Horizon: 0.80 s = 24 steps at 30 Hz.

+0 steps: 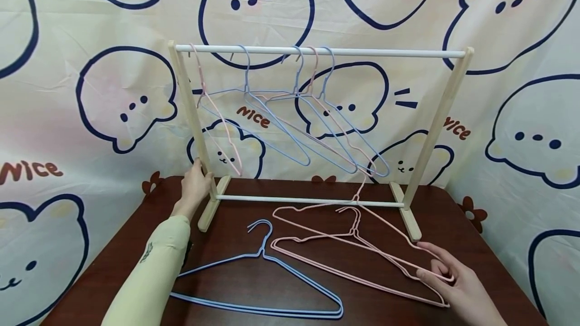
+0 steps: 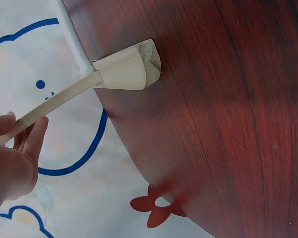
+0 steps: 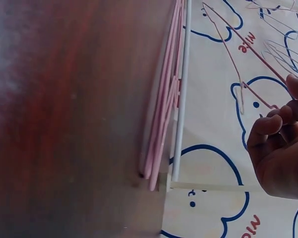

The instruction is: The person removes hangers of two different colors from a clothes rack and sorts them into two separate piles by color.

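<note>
In the head view my left hand (image 1: 196,187) grips the left post (image 1: 185,87) of a small clothes rack; the left wrist view shows that hand (image 2: 15,166) with fingers around the wooden post (image 2: 57,100). My right hand (image 1: 459,278) pinches one lower corner of a pink clothes hanger (image 1: 385,222), its hook pointing up near the rack's bottom rail (image 1: 290,199). More pink hangers (image 1: 344,271) lie on the table beneath it. In the right wrist view the right hand (image 3: 280,161) has curled fingers at the raised hanger.
Blue hangers (image 1: 303,279) lie stacked at front left, partly behind the left forearm. Several blue and pink hangers hang from the white top rail (image 1: 385,53), some overlapping. A wooden foot (image 1: 405,213) supports the rack's right side on the dark table (image 1: 131,265). Patterned cloth surrounds the table.
</note>
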Each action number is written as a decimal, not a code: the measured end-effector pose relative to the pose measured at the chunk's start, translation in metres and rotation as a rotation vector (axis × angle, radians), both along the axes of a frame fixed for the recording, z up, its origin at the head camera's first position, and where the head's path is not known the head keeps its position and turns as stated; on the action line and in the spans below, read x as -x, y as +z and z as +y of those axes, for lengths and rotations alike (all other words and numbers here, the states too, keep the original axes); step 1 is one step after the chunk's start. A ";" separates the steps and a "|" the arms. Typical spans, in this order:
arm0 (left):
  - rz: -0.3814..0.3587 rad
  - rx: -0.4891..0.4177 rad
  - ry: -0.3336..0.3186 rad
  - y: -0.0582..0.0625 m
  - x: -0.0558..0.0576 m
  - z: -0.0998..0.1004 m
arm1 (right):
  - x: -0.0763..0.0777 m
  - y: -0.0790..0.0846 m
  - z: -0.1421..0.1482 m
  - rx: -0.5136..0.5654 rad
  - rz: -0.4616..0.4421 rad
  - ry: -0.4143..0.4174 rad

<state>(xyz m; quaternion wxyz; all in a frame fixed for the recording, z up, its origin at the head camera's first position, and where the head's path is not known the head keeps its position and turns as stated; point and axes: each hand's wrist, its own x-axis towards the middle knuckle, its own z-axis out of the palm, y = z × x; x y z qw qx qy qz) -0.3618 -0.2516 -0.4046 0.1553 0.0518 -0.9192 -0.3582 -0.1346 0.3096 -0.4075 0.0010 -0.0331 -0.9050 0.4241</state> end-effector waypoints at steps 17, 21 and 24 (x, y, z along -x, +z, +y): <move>0.008 0.002 -0.005 0.002 0.001 -0.001 | 0.009 -0.022 0.024 -0.012 -0.244 0.121; 0.002 0.002 -0.005 0.001 0.001 0.000 | 0.014 -0.027 0.036 -0.028 -0.284 0.177; 0.008 0.010 -0.003 0.000 0.001 0.000 | 0.018 -0.031 0.043 -0.137 -0.274 0.238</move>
